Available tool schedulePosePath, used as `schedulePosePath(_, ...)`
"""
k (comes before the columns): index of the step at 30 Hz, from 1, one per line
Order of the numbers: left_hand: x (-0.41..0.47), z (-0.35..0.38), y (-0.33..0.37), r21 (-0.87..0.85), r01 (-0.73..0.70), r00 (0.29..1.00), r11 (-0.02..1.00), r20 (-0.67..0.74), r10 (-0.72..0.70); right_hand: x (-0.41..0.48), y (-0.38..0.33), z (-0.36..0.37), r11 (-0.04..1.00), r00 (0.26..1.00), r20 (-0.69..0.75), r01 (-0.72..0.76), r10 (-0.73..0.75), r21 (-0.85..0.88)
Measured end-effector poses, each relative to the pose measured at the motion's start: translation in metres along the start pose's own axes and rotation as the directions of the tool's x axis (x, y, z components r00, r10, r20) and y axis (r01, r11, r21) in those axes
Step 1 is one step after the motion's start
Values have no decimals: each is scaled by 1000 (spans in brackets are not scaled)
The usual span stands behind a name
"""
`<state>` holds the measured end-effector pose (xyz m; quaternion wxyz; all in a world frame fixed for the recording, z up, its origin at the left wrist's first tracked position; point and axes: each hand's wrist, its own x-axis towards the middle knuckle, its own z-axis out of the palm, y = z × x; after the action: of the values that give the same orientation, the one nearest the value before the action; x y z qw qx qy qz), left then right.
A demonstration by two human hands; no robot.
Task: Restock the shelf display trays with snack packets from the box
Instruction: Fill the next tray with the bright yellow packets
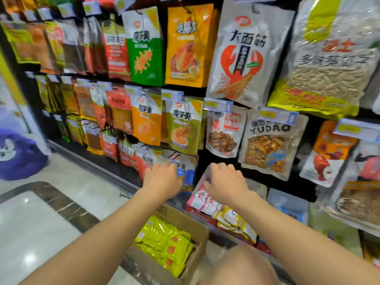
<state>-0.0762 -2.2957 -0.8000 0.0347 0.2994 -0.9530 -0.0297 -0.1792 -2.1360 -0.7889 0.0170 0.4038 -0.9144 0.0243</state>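
A cardboard box [197, 229] of yellow snack packets [164, 243] is seen on the floor at 6 o'clock. Above it, the left hand [162, 177] is laid against a blue hanging packet [188, 171]; a grip cannot be told. At its 3 o'clock, the right hand [226, 182] is curled over the display tray [200, 214] of pink-and-white packets [200, 199], its grasp hidden.
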Motion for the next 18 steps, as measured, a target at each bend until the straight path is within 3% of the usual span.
schedulePosePath(9,15,107,-93,-26,211,962,977,182,-202,74,-70,96,993,980,163,119,-114,-20)
schedulePosePath(18,41,241,-119,-98,457,821,884,428,-377,113,-98,224,976,900,383,217,-210,26)
